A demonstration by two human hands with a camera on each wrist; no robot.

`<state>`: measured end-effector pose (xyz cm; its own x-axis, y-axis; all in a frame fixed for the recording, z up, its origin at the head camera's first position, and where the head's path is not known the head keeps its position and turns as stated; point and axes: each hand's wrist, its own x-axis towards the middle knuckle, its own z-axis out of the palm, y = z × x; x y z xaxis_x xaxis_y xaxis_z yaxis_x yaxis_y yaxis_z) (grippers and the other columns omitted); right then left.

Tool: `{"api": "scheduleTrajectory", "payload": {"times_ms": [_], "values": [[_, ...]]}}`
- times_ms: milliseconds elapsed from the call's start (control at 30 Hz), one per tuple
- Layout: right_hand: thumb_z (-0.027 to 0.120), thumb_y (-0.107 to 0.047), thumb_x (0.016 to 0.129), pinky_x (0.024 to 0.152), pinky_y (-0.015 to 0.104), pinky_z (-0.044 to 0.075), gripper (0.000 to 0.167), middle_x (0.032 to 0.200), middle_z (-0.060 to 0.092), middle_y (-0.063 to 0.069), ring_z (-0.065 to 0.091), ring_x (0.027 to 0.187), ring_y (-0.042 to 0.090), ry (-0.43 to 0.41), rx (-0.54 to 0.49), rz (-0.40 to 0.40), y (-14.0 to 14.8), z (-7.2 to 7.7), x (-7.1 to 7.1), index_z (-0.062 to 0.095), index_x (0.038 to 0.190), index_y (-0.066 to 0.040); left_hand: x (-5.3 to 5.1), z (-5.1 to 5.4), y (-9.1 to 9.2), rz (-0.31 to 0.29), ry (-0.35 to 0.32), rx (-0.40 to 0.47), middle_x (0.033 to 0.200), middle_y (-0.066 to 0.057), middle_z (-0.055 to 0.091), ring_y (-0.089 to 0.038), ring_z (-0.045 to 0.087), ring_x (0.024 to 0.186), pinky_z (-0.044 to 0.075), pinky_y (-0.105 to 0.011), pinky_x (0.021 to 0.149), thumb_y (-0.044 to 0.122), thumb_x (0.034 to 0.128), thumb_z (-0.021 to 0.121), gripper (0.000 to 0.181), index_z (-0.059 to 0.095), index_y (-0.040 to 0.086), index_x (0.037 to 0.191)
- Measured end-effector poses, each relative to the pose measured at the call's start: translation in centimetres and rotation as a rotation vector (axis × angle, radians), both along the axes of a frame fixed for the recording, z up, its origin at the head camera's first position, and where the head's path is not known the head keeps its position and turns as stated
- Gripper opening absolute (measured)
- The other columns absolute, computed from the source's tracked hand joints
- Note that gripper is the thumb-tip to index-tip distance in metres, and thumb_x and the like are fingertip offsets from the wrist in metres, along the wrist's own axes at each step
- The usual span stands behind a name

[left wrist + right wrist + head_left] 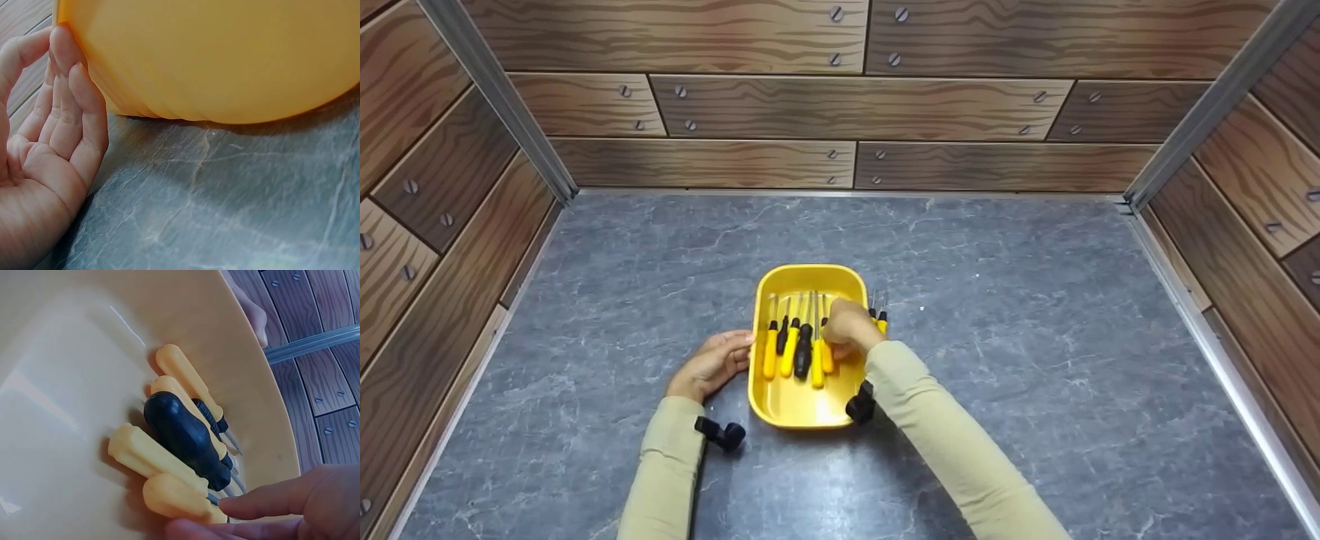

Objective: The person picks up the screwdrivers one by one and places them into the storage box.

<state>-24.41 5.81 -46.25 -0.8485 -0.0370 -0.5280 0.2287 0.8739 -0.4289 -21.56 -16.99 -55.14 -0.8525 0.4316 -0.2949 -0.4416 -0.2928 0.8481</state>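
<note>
A yellow tray [802, 405] holds a row of screwdrivers, among them a large black-handled screwdriver [803, 352] and a yellow screwdriver [817, 364]. Inside it, my right hand [849, 326] pinches the front end of an orange-handled screwdriver [177, 498] between thumb and fingers. That screwdriver lies at the right end of the row, partly hidden by the hand. Against the tray's outer left wall rest the fingertips of my left hand [712, 364]. In the left wrist view, the left fingers are loosely bent along the wall, with the palm apart from it.
Just outside the tray's right wall lie more screwdrivers [883, 321], partly hidden by the right hand. The grey marbled surface [1035, 360] is bounded by wood-patterned panels [855, 109] and metal edge strips [1222, 352]. A black wrist mount [721, 433] sticks out from the left sleeve.
</note>
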Motion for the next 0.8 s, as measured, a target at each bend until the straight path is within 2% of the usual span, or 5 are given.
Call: {"api": "scheduleTrajectory", "payload": {"times_ms": [200, 300, 500, 633, 800], "values": [[0.061, 0.001, 0.079, 0.033, 0.016, 0.042, 0.004, 0.086, 0.071, 0.020, 0.051, 0.037, 0.009, 0.027, 0.031, 0.010, -0.1, 0.0, 0.2, 0.058, 0.078, 0.000, 0.0, 0.1, 0.0, 0.001, -0.007, -0.001, 0.084, 0.004, 0.073, -0.006, 0.069, 0.079, 0.057, -0.022, 0.081, 0.006, 0.0969, 0.047, 0.013, 0.060, 0.007, 0.100], [0.062, 0.000, 0.079, 0.033, 0.016, 0.042, 0.005, 0.096, 0.071, 0.023, 0.051, 0.038, 0.009, 0.038, 0.037, 0.022, 0.0, 0.1, 0.4, 0.059, 0.083, 0.001, 0.1, 0.1, -0.1, 0.002, -0.001, -0.001, 0.083, 0.004, 0.073, -0.006, 0.068, 0.078, 0.057, -0.022, 0.081, 0.006, 0.0968, 0.047, 0.014, 0.060, 0.008, 0.099], [0.065, -0.005, 0.080, 0.040, 0.017, 0.048, 0.008, 0.087, 0.075, 0.017, 0.054, 0.041, 0.009, 0.058, 0.075, 0.070, 0.2, 0.5, 0.6, 0.058, 0.078, -0.003, 0.0, 0.0, -0.2, -0.015, 0.017, -0.001, 0.083, 0.005, 0.073, -0.004, 0.067, 0.077, 0.056, -0.021, 0.080, 0.006, 0.0970, 0.044, 0.019, 0.063, 0.010, 0.098], [0.066, -0.005, 0.081, 0.054, 0.024, 0.057, 0.009, 0.082, 0.075, 0.016, 0.059, 0.045, 0.011, 0.045, 0.044, 0.072, 0.3, 0.8, 0.7, 0.057, 0.078, -0.003, 0.0, -0.1, -0.2, -0.014, 0.021, -0.002, 0.082, 0.005, 0.073, -0.005, 0.067, 0.077, 0.057, -0.022, 0.080, 0.007, 0.0973, 0.044, 0.020, 0.064, 0.010, 0.096], [0.065, -0.006, 0.083, 0.063, 0.029, 0.061, 0.007, 0.082, 0.075, 0.019, 0.057, 0.042, 0.010, 0.036, 0.004, 0.070, 0.5, 1.0, 0.9, 0.061, 0.081, 0.000, 0.0, -0.2, -0.2, -0.019, 0.032, 0.000, 0.084, 0.005, 0.072, -0.004, 0.067, 0.077, 0.057, -0.022, 0.081, 0.007, 0.0973, 0.046, 0.019, 0.064, 0.011, 0.096]]}}
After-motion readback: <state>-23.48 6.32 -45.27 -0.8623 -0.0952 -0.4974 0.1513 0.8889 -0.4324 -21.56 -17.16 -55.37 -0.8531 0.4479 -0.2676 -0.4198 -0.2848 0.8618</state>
